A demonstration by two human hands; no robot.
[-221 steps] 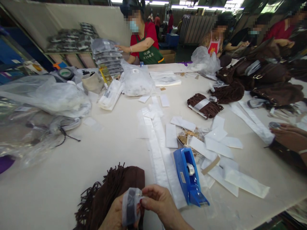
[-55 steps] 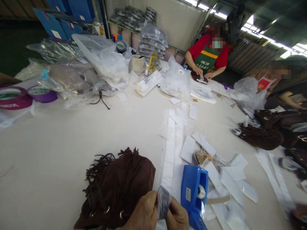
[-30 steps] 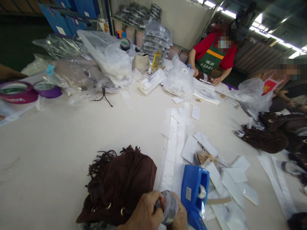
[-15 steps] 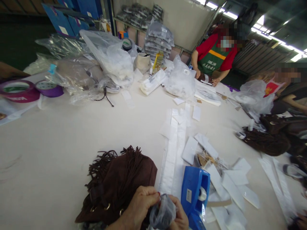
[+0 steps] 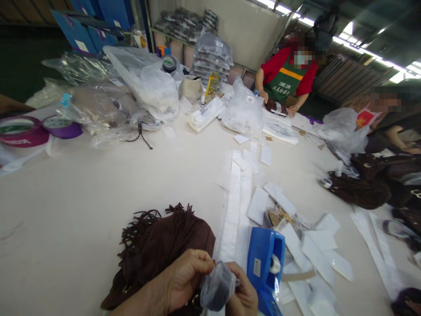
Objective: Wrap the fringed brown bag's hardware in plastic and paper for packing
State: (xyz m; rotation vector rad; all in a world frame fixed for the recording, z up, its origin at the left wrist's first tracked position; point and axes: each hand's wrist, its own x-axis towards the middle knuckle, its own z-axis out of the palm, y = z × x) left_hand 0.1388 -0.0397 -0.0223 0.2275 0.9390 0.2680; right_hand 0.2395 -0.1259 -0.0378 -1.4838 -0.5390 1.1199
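Observation:
At the bottom middle of the head view, a dark piece in clear plastic wrap (image 5: 217, 289) sits between my two hands; what is inside cannot be made out. My left hand (image 5: 186, 274) pinches the wrap's upper edge between thumb and fingertips. From the other side, the fingers of my right hand (image 5: 243, 289) close on the same wrap. A dark brown fringed bag (image 5: 184, 237) with gold eyelets lies behind and under my left forearm. Just right of my right hand stands a blue tape dispenser (image 5: 263, 263) with a roll in it.
White paper pieces (image 5: 320, 259) lie scattered right of the dispenser, and white strips (image 5: 233, 206) run up the table (image 5: 98, 188). Plastic-wrapped goods (image 5: 243, 109) and purple tape rolls (image 5: 62, 126) stand farther back. A person in a green apron (image 5: 283, 79) works across the table; another sits at right.
The wrapped piece has turned and shifted slightly left, with both hands still on it. More of my left forearm shows over the bag. The whole view has shifted slightly.

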